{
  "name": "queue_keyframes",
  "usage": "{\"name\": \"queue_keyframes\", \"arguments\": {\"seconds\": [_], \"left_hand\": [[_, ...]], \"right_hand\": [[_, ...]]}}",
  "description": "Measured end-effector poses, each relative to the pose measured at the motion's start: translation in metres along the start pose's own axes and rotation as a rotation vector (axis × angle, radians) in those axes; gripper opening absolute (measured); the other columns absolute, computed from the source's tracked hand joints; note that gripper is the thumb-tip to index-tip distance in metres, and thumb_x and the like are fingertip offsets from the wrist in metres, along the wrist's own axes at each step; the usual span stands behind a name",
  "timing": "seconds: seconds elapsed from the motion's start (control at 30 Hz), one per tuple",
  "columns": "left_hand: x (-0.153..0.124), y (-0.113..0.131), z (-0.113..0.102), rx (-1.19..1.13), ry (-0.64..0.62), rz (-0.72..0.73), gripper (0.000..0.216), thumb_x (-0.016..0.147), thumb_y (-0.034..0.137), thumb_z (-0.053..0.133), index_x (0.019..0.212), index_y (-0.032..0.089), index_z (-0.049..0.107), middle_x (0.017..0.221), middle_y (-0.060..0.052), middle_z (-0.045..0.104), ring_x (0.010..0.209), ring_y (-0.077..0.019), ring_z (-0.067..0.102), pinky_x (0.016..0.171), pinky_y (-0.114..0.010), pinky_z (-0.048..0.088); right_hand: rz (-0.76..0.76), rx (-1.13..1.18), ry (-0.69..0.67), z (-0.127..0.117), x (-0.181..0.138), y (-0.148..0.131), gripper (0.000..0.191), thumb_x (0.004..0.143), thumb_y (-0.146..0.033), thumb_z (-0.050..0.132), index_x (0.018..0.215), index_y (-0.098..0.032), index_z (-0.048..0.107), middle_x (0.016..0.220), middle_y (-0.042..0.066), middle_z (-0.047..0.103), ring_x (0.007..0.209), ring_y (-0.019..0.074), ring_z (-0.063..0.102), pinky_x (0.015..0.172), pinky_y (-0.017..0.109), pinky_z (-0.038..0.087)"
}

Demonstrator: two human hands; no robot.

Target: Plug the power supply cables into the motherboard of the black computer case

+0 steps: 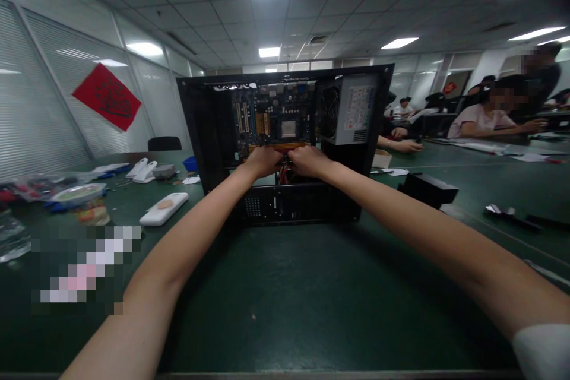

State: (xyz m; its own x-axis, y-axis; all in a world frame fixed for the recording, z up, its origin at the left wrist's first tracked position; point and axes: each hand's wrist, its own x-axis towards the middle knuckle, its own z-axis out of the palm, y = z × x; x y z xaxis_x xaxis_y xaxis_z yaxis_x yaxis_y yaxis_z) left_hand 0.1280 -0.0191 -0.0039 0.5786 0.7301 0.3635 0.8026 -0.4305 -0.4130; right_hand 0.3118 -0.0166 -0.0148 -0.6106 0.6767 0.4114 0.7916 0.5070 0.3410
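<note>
Across green table (285,297), left hand (263,161) and right hand (308,160) grasp orange card (278,146).

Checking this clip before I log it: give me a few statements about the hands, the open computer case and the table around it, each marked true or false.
1. Both hands are inside the open computer case. True: the left hand and right hand meet at its lower middle.
2. The power supply sits at the case's left. False: it is at the upper right.
3. The hands are at an orange strip below the blue motherboard. True.
4. A white device lies on the green table to the left of the case. True.
5. The red paper lies on the table. False: it hangs on the blinds at left.
</note>
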Motion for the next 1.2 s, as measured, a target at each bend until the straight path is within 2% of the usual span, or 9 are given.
{"name": "queue_keyframes", "arguments": {"seconds": [0.17,0.37,0.53,0.63,0.87,1.2], "left_hand": [[-0.001,-0.001,0.001,-0.023,-0.007,-0.009,0.030,0.094,0.035,0.064,0.113,0.017,0.077,0.119,-0.017,0.074,0.114,-0.0334,0.068,0.092,-0.038,0.054],[-0.003,0.000,0.000,-0.002,-0.047,-0.032,0.032,0.099,0.038,0.059,0.117,0.018,0.075,0.119,-0.015,0.074,0.113,-0.0321,0.069,0.090,-0.037,0.055],[-0.004,0.006,-0.003,-0.021,-0.069,-0.056,0.034,0.100,0.033,0.055,0.124,0.017,0.073,0.124,-0.018,0.072,0.116,-0.0348,0.069,0.091,-0.041,0.056],[-0.004,0.010,-0.005,-0.032,-0.087,-0.090,0.037,0.102,0.033,0.050,0.126,0.017,0.072,0.125,-0.019,0.072,0.115,-0.0354,0.069,0.091,-0.043,0.056],[-0.004,0.014,-0.005,-0.048,-0.115,-0.154,0.036,0.101,0.022,0.045,0.121,0.015,0.075,0.121,-0.022,0.072,0.109,-0.0335,0.071,0.088,-0.040,0.056],[-0.001,0.017,-0.017,-0.142,-0.151,-0.244,0.035,0.100,0.028,0.047,0.108,0.018,0.080,0.118,-0.018,0.075,0.108,-0.0362,0.072,0.086,-0.043,0.056]], "right_hand": [[0.016,0.018,-0.006,0.000,-0.002,0.000,0.031,0.095,-0.027,0.056,0.118,-0.009,0.068,0.118,0.023,0.074,0.109,0.0364,0.072,0.088,0.042,0.056],[0.052,0.046,-0.004,0.001,-0.002,-0.004,0.032,0.099,-0.028,0.052,0.120,-0.009,0.067,0.115,0.023,0.074,0.107,0.0368,0.073,0.085,0.042,0.057],[0.055,0.081,-0.005,0.003,-0.003,-0.006,0.028,0.097,-0.018,0.051,0.119,-0.011,0.067,0.116,0.022,0.074,0.108,0.0352,0.073,0.084,0.039,0.057],[0.069,0.115,-0.024,0.004,-0.004,-0.004,0.026,0.098,-0.018,0.052,0.118,-0.011,0.067,0.117,0.022,0.074,0.108,0.0332,0.073,0.084,0.037,0.056],[0.048,0.098,-0.038,0.011,0.005,0.003,0.026,0.098,-0.012,0.050,0.118,-0.010,0.066,0.115,0.022,0.074,0.110,0.0315,0.073,0.083,0.034,0.055],[0.050,0.148,-0.054,0.008,0.005,0.007,0.024,0.099,-0.018,0.053,0.118,-0.010,0.066,0.117,0.021,0.073,0.109,0.0313,0.072,0.084,0.034,0.053]]}}
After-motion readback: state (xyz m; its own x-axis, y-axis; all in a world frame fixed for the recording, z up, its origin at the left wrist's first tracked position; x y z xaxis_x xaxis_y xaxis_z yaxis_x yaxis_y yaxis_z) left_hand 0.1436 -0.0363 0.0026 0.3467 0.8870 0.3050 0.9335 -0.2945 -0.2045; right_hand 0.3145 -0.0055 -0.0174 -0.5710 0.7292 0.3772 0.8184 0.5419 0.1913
